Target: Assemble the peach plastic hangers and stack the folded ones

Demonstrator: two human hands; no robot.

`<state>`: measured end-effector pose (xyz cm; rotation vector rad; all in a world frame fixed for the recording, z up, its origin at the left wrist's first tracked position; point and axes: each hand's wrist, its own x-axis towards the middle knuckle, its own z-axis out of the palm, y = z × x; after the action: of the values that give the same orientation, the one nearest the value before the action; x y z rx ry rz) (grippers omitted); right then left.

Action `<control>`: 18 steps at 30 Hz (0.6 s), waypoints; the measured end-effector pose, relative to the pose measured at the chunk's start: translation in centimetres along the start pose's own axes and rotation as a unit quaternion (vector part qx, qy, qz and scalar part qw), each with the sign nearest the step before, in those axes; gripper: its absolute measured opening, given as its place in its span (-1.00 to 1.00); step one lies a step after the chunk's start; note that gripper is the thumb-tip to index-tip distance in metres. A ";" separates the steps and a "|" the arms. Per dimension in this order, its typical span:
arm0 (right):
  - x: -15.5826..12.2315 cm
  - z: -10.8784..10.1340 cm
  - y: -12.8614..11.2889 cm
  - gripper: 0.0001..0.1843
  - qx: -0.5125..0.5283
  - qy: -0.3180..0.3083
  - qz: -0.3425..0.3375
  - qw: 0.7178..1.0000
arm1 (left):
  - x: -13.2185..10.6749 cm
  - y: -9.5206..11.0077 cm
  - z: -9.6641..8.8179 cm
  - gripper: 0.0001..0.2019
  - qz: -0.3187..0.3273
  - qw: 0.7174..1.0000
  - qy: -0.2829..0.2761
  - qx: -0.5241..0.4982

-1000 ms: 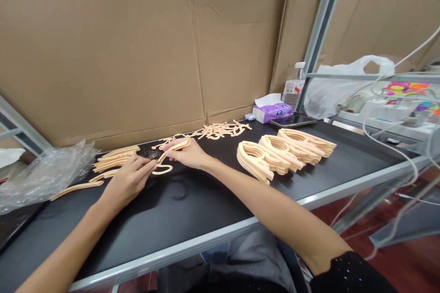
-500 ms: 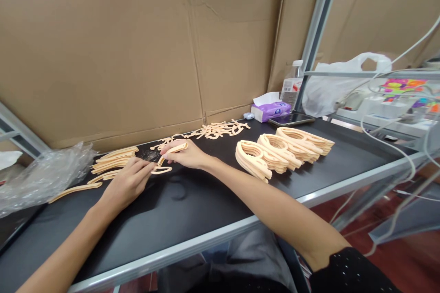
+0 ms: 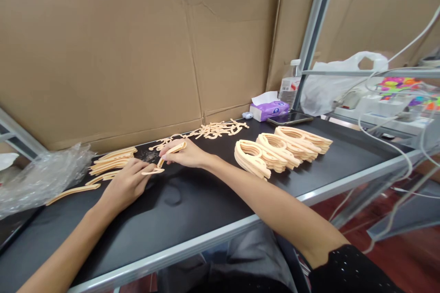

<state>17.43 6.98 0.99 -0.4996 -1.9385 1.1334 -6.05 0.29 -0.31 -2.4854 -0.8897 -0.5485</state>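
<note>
Fingers (image 3: pixel 168 155) of right hand (image 3: pixel 187 155) closed on a peach strip (image 3: pixel 173 148), left fingertips (image 3: pixel 146 166) touching a curved piece (image 3: pixel 154 171), grip unclear

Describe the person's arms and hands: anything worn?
The left hand and right hand are bare, with no gloves, rings or watch visible. The right arm comes out of a black sleeve flecked with small pale dots. No sleeve shows on the left arm.

Sitting near the black table's (image 3: pixel 192 206) back right corner, against cardboard sheeting (image 3: pixel 103 55): a purple tissue box (image 3: pixel 270 111), a plastic water bottle (image 3: pixel 288 86), a smartphone (image 3: pixel 289 119) lying flat; crumpled clear plastic wrap (image 3: pixel 41 183) spilling over the left edge.
</note>
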 end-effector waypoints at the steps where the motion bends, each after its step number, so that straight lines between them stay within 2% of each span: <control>1: 0.0 0.0 0.0 -0.90 -0.006 -0.003 -0.003 1.000 | 0.0 0.0 0.0 -0.77 -0.003 1.000 -0.001 -0.001; 6: -0.1 0.1 -0.1 -0.88 -0.008 -0.006 -0.005 1.000 | 0.3 0.4 -0.3 -0.78 -0.016 1.000 -0.006 0.004; 12: 0.0 0.5 -0.1 -0.90 0.017 0.019 0.021 0.999 | 0.4 0.9 -0.4 -0.82 -0.029 0.998 0.027 0.038; 18: 0.1 0.8 0.3 -0.92 0.034 0.027 0.040 0.998 | 0.3 1.0 -0.3 -0.82 -0.031 0.997 0.037 0.066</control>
<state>16.69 6.75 0.53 -0.5694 -1.8412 1.2188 -5.28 -0.42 -0.15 -2.3120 -0.9443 -0.5792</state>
